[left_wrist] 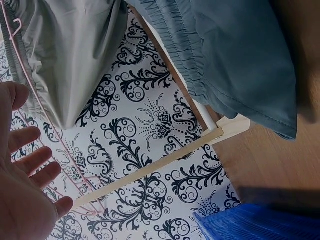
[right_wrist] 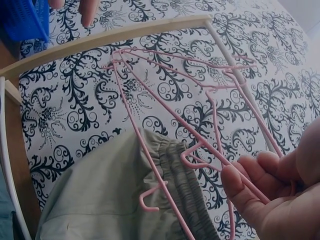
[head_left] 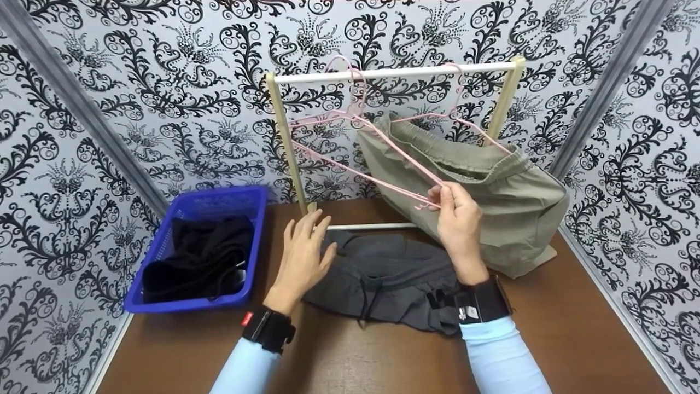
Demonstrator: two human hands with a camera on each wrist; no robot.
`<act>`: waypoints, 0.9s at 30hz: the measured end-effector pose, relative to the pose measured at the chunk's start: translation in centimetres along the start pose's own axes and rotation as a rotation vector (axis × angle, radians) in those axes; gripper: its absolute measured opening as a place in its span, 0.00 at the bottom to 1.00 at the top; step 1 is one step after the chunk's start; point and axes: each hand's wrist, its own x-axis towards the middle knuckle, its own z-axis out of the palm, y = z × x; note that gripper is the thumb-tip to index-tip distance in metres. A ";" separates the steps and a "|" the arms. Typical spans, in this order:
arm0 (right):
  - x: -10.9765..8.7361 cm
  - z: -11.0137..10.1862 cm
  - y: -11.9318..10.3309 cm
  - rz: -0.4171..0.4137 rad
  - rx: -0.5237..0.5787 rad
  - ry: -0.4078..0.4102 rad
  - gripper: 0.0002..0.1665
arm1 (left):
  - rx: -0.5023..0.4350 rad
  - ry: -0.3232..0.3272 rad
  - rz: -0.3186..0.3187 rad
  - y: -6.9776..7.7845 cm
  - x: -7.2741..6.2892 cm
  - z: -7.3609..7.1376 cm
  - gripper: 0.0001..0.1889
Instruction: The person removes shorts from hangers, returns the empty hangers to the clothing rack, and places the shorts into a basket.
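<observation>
Between thumb and fingers my right hand (head_left: 458,224) pinches the lower right corner of a pink clothes hanger (head_left: 399,148), whose hook is up at the rack's white rail (head_left: 394,72). My left hand (head_left: 302,254) holds nothing; its fingers are spread near the foot of the rack's left post. Behind the right hand, olive-green shorts (head_left: 514,202) with an elastic waist hang from another pink hanger (head_left: 481,131). Dark grey shorts (head_left: 383,279) with a drawstring lie on the table below both hands.
A blue plastic basket (head_left: 257,241) with black clothing (head_left: 202,257) inside stands at the left of the brown table (head_left: 350,355). The rack's wooden left post (head_left: 287,148) rises between basket and hangers. Patterned walls (head_left: 180,98) close in the back and sides.
</observation>
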 end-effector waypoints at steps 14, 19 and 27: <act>-0.2 0.5 0.5 -0.023 -0.062 -0.060 0.14 | 0.012 -0.023 -0.010 0.2 -0.1 0.0 0.27; -0.3 0.4 0.9 -0.026 -0.042 -0.084 0.14 | -0.004 -0.022 -0.011 0.2 -0.2 0.2 0.27; -0.4 -0.1 1.4 0.003 0.059 -0.176 0.14 | -0.011 -0.015 -0.017 0.6 -0.2 0.5 0.28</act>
